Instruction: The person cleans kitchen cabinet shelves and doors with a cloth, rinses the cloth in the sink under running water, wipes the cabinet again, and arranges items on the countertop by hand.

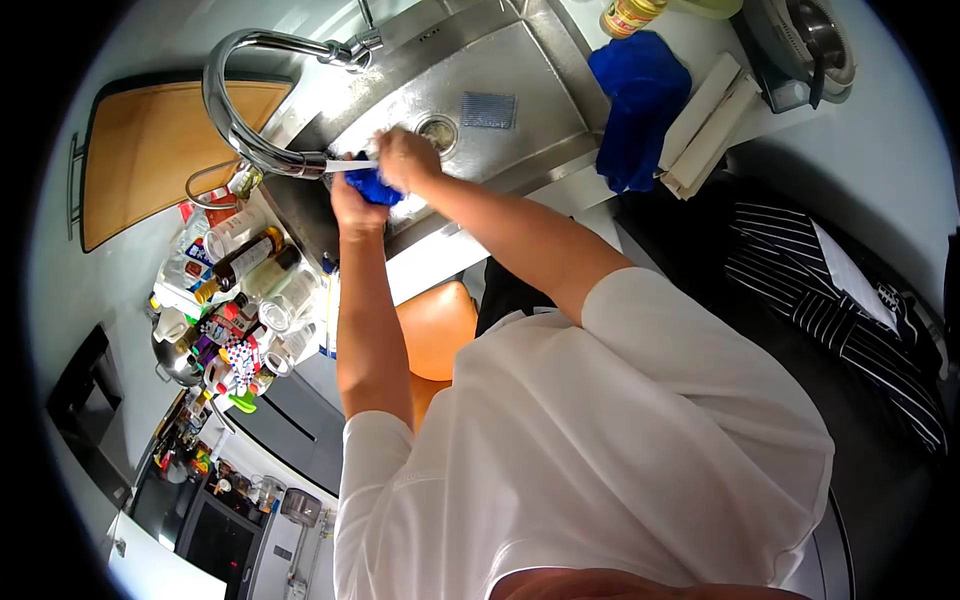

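Blue cloth (378, 188) is held in the left hand (357, 205), at the near-left part of the steel sink (540, 70). Right hand (408, 160) is blurred, seen against the cloth's right side with fingers curled; whether cloth is gripped by it cannot be told. Water (348, 166) is being run from the chrome faucet (226, 105), which is arched in from the left; both hands are placed at the stream. Drain (437, 133) is seen just beyond the right hand, ridged grey mat (489, 110) to its right. Second blue cloth (640, 85) is draped right of the sink. Wooden board (165, 150) is stood at far left, dark bottle (248, 258) nearer.
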`<state>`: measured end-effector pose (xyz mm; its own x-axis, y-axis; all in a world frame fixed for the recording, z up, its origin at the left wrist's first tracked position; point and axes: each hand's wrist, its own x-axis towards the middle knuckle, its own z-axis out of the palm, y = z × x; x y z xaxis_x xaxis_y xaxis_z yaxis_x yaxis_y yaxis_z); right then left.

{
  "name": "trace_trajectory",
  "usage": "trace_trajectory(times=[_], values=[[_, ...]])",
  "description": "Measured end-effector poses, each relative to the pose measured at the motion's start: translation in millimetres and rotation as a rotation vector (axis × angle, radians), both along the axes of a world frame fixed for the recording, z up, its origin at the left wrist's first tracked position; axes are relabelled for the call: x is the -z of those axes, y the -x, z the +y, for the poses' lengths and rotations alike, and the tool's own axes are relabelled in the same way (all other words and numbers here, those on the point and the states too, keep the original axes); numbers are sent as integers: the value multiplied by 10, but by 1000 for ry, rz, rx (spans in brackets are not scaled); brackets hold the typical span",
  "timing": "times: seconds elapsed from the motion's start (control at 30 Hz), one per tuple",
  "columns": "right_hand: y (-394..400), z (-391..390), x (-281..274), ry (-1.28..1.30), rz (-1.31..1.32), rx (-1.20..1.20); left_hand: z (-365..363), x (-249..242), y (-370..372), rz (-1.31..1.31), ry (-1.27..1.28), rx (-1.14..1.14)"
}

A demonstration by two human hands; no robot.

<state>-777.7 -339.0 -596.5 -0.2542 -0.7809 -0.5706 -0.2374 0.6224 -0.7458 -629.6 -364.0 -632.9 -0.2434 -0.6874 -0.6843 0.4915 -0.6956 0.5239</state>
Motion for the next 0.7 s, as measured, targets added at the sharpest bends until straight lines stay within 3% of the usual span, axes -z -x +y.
trace_trajectory(times=[0.03,0.07,0.13,0.17,0.2,0.27,0.33,0.4,0.47,0.53,0.6,0.63,0.7], values=[[8,-13,291,41,-26,139,-5,-1,-84,-12,33,-148],[-115,41,608,224,6,271,17,-179,-24,32,-4,-134],[97,69,234,-187,-648,154,48,-95,-122,190,33,-128],[90,81,255,-242,-776,156,67,-101,-91,189,35,-129],[1,92,387,-201,-642,159,103,-123,-6,103,-35,-98],[-189,150,604,154,74,-39,147,-98,81,9,-250,-121],[-111,376,-97,263,116,-87,139,224,-73,38,-138,-33],[-192,453,-160,509,147,-221,257,68,45,178,77,178],[-152,518,-471,510,172,-413,194,-75,138,183,-1,173],[-194,553,-550,514,300,-407,145,-217,204,186,-150,160],[-202,503,-454,650,379,-387,282,-281,420,-36,70,36],[-221,457,-391,599,364,-373,351,-299,520,-163,169,-22],[-178,382,-332,605,344,-417,-26,565,6,36,19,181]])
